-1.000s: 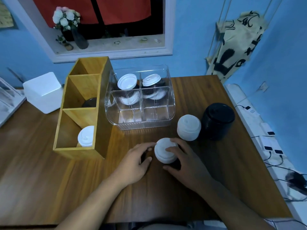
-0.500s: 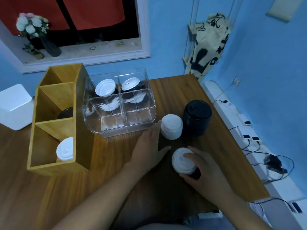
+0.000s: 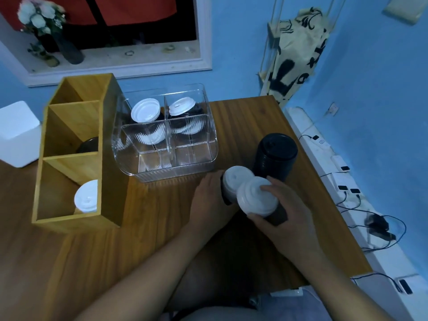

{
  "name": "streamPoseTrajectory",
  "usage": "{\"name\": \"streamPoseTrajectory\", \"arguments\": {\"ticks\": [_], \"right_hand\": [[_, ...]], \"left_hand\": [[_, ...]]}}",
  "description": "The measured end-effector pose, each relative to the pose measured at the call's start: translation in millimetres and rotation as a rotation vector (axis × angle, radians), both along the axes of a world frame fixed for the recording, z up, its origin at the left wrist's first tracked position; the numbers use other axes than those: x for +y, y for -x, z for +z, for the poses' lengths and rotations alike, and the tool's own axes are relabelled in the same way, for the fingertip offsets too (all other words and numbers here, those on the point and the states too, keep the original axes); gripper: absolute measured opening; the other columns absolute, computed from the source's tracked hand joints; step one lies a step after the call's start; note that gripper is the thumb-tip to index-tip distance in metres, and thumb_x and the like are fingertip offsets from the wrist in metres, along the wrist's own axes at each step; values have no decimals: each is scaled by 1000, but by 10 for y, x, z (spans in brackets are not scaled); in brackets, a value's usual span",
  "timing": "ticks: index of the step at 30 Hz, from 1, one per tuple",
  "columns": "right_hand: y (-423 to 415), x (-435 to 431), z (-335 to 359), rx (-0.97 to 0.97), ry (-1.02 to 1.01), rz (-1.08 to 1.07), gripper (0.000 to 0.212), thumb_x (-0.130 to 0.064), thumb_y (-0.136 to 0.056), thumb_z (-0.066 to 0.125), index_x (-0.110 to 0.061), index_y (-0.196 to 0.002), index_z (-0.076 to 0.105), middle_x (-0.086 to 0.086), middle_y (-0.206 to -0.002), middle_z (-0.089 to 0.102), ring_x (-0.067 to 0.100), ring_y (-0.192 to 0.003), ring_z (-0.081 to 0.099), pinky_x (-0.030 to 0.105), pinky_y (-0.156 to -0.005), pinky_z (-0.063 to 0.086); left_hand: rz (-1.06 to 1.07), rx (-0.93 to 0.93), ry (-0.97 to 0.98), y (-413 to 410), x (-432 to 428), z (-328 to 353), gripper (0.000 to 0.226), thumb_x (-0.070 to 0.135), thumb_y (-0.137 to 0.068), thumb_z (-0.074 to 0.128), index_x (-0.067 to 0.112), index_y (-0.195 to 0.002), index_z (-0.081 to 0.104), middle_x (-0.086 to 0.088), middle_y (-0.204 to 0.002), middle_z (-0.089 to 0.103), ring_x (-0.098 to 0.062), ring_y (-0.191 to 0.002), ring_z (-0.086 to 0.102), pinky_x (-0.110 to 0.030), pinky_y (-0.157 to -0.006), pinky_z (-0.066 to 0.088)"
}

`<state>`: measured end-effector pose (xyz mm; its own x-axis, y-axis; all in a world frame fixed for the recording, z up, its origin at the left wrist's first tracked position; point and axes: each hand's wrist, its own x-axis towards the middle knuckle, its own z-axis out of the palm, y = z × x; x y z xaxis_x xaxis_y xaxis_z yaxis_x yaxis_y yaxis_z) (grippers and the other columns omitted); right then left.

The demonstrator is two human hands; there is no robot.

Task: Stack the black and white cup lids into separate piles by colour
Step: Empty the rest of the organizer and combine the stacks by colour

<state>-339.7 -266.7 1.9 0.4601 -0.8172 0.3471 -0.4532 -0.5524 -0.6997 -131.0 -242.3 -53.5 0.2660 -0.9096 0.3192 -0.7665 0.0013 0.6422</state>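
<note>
We look down on a wooden tabletop (image 3: 243, 126) where our right hand (image 3: 284, 212) wraps around a small stack of lids (image 3: 258, 200), white on top with dark ones beneath; the grip is closed on it, thumb low at the near side and fingertips resting on the white top. The stack tilts toward us and its near end seems lifted, though we cannot tell whether it is clear of the wood. Our left hand (image 3: 208, 200) lies just beside the white pile (image 3: 236, 179), palm against its left flank; the fingers curl behind it, so we cannot tell how tightly that grip closes. The held stack overlaps the white pile's near edge. Right behind both stands the tall black pile (image 3: 275, 156), upright, close to the white pile.

Farther left sits a clear plastic organizer (image 3: 166, 140) with two white-topped lid stacks in its rear compartments. Left of it a wooden divider box (image 3: 111, 163) holds a white lid (image 3: 86, 199) in its nearest compartment and something dark in the middle one. A white box (image 3: 17, 133) rests at the left edge.
</note>
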Motion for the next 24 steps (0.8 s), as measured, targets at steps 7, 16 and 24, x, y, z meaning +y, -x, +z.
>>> {"name": "streamPoseTrajectory", "arguments": {"ticks": [7, 16, 24], "right_hand": [[-375, -182, 3, 84, -20, -4, 63, -40, -79, 80, -25, -136, 55, -6, -151, 43, 11, -136, 42, 8, -101, 29], [-398, -186, -99, 174, 76, -57, 60, -34, -78, 81, -20, -131, 58, 1, -147, 44, 21, -134, 44, 35, -103, 48], [-421, -215, -178, 346, 205, -50, 57, -47, -85, 66, -22, -136, 56, 5, -153, 43, 25, -132, 50, 31, -96, 48]], "left_hand": [[37, -65, -2, 99, 119, -24, 87, 66, -77, 69, 16, -145, 46, 1, -140, 56, -17, -120, 56, -40, -97, 47], [1, -22, -36, 117, 61, -45, 92, 63, -72, 78, 18, -146, 47, 2, -134, 58, -14, -118, 54, -31, -99, 41], [18, -55, 13, 116, 79, -65, 83, 63, -75, 70, 15, -141, 52, -2, -129, 59, -15, -115, 54, -28, -95, 40]]}}
